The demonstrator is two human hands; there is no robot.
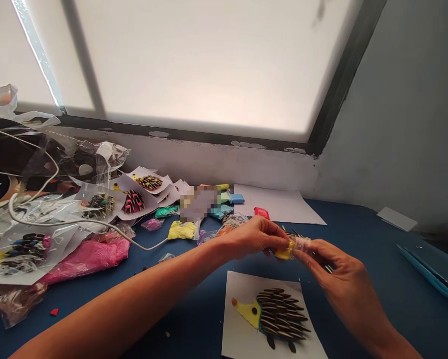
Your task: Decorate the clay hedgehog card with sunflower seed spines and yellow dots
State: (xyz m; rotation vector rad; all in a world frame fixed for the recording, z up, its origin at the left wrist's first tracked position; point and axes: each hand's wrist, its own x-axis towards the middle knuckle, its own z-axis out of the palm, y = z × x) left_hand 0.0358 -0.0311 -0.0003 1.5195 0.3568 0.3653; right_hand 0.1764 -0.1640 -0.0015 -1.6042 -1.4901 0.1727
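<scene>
Pinching seemed the right way to take the yellow clay (284, 253), since I judged it light and soft, apt to dent under a hard squeeze and perhaps a little tacky on the skin. It did not look fragile, only easy to push out of shape. The clear wrapper (302, 243) beside it looked thin, crinkled and somewhat slippery, likely to slide or stretch if tugged, so I reckoned its bunched part was the place to grip, with the clay itself taken lightly by its edge.

My left hand (259, 236) had its fingers nearly closed, the tips drawn together on the clay's left side. My right hand (341, 267) was partly curled, thumb and forefinger closed on the wrapper, the other fingers bent underneath. Something thin and dark showed below that palm; I could not tell what it was, or whether I had hold of it.

The clay sat between my two hands, right at the left fingertips and just left of the right thumb, with the wrapper running from it into the right grip. Both were held up over the table (194, 289), beyond the far edge of the sheet (240, 345). On that sheet lay the hedgehog (281, 314), its yellow face pointing left, near my hands but not touched by either.
</scene>
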